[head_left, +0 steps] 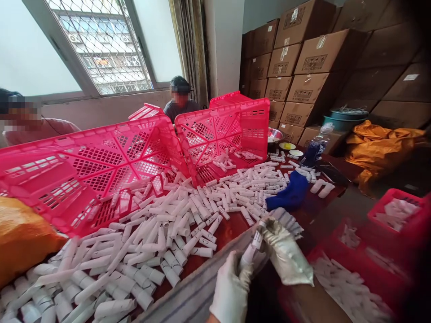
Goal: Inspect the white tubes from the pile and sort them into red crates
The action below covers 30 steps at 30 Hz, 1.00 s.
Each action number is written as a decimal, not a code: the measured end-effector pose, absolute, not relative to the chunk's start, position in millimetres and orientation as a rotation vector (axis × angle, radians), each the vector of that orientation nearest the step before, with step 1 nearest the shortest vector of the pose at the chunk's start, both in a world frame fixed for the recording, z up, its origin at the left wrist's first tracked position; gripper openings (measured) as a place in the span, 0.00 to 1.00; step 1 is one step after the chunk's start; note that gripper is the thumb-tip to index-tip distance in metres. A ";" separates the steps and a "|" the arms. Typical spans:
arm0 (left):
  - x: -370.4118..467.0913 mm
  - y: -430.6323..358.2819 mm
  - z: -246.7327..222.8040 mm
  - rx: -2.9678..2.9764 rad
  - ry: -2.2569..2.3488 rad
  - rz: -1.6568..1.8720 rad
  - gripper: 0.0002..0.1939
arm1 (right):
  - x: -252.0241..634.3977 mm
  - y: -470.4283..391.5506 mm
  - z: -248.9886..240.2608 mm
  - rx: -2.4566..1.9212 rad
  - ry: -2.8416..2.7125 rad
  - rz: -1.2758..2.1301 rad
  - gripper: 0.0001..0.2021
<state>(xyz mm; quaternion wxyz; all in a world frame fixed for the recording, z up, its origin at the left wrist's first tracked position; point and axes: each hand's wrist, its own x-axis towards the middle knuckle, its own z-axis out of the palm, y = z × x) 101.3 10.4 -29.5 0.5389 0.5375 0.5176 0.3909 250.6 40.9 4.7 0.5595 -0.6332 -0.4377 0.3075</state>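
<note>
My left hand [231, 282], in a white glove, is closed around the lower end of a white tube [248, 254]. My right hand [286, 251], also gloved and stained at the fingertips, pinches the upper part, which has a dark printed mark [257, 240]. Whether this is one piece or two fitted together I cannot tell. Both hands are above a grey striped towel [198, 289] along the table's near edge. Just beyond them spreads a large pile of white tubes [168, 220], many with dark marks. A blue cloth [288, 192] lies beyond my right hand.
Pink plastic baskets [224, 130] lie tipped on their sides behind the pile. Red bins [397, 211] holding white pieces stand low at right. A bottle [314, 146] of dark liquid is at the table's far right. Cardboard boxes [311, 56] are stacked behind. Two people [180, 101] sit opposite.
</note>
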 end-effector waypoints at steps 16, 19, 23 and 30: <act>84.0 14.8 -4.2 1.011 1.114 0.912 0.20 | 223.8 39.7 11.1 -1.300 -1.133 1.013 0.14; 82.9 13.9 -5.2 1.333 1.401 1.133 0.14 | 216.6 37.3 7.8 -1.266 -1.150 1.060 0.12; 81.8 13.7 -9.0 1.423 1.499 1.117 0.15 | 216.3 36.9 4.3 -1.243 -1.124 1.077 0.14; 81.1 18.0 1.1 0.773 0.901 0.835 0.21 | 223.9 37.3 15.8 -1.179 -1.199 1.149 0.15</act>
